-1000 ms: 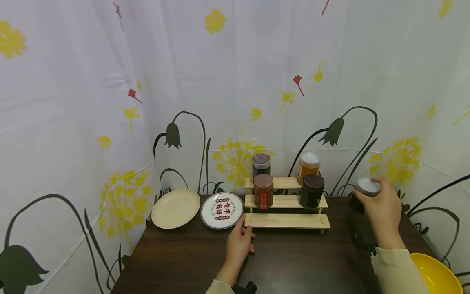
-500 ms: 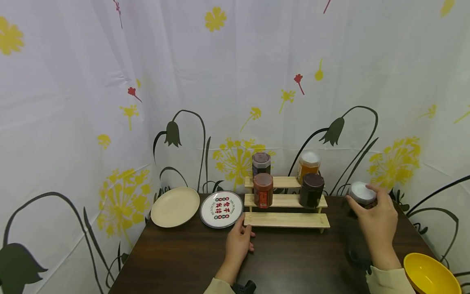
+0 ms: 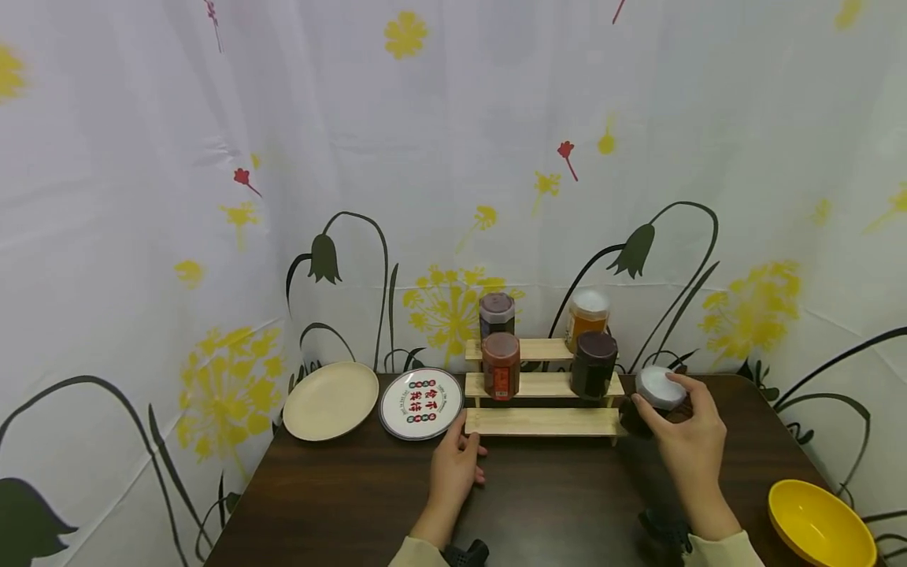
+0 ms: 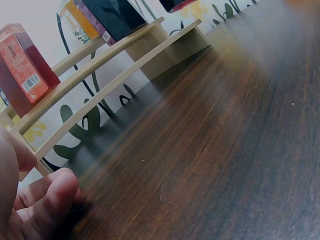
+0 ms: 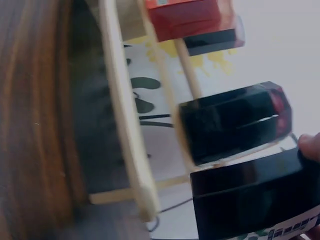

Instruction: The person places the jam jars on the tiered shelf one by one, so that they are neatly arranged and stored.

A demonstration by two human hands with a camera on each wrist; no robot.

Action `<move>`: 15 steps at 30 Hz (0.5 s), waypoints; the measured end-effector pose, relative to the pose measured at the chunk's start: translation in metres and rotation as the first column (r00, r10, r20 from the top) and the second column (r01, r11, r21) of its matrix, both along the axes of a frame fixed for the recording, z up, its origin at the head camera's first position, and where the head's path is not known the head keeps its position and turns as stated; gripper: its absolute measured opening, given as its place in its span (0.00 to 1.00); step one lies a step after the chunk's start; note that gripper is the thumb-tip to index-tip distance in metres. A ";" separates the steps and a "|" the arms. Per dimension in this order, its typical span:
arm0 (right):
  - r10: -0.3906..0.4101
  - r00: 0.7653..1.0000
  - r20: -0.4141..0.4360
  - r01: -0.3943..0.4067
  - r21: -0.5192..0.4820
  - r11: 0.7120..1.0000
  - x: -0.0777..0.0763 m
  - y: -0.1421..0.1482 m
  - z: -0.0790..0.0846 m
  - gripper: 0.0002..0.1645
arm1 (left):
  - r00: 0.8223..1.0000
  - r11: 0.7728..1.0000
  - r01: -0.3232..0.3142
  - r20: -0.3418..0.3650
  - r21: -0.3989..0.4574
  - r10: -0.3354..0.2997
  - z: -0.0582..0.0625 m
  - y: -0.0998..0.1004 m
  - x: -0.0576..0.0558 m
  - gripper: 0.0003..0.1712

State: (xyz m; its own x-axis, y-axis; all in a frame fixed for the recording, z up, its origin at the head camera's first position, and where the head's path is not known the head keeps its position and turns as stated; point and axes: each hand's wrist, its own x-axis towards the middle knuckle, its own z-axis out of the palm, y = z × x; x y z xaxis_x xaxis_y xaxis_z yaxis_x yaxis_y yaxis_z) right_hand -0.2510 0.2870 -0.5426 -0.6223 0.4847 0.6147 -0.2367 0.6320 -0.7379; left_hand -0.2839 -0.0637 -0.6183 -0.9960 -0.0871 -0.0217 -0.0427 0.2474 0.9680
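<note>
A three-tier wooden rack (image 3: 542,423) stands at the back of the table, its lowest tier bare. My left hand (image 3: 453,468) pinches the left end of that lowest tier; in the left wrist view its fingertips (image 4: 62,187) sit at the tier's end. My right hand (image 3: 690,441) grips a dark jar with a white lid (image 3: 660,387) by its upper part, just right of the rack. In the right wrist view this black jar (image 5: 255,192) shows part of a pale label. A red-brown jar (image 3: 501,366) and a black jar (image 3: 594,365) occupy the middle tier.
The top tier carries a purple-lidded jar (image 3: 497,313) and an amber jar with a white lid (image 3: 587,317). Left of the rack, a cream plate (image 3: 331,402) and a white printed plate (image 3: 421,403) lean at the curtain (image 3: 425,157). A yellow bowl (image 3: 822,524) stands front right.
My right hand has carried the white-lidded jar leftward, from the table's right side to beside the rack. My left hand stays at the rack's left end.
</note>
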 end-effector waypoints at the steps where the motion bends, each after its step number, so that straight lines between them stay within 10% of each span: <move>1: 0.012 1.000 -0.001 -0.012 -0.004 1.000 -0.001 -0.002 -0.004 0.41 | 1.000 1.000 -0.005 0.006 -0.005 0.005 0.000 -0.001 0.000 0.33; 15: 0.119 0.990 -0.071 -0.122 -0.047 0.991 -0.011 -0.024 -0.029 0.40 | 0.999 0.999 -0.020 0.029 -0.026 0.021 0.004 0.002 -0.002 0.33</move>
State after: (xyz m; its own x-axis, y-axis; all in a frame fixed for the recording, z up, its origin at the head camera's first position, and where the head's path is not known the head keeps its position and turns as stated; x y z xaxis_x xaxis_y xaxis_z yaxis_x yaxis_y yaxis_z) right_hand -0.2620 0.2632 -0.5712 -0.6356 0.4404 0.6341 -0.3596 0.5578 -0.7480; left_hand -0.2855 -0.0619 -0.6141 -0.9929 -0.1085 -0.0487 -0.0768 0.2714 0.9594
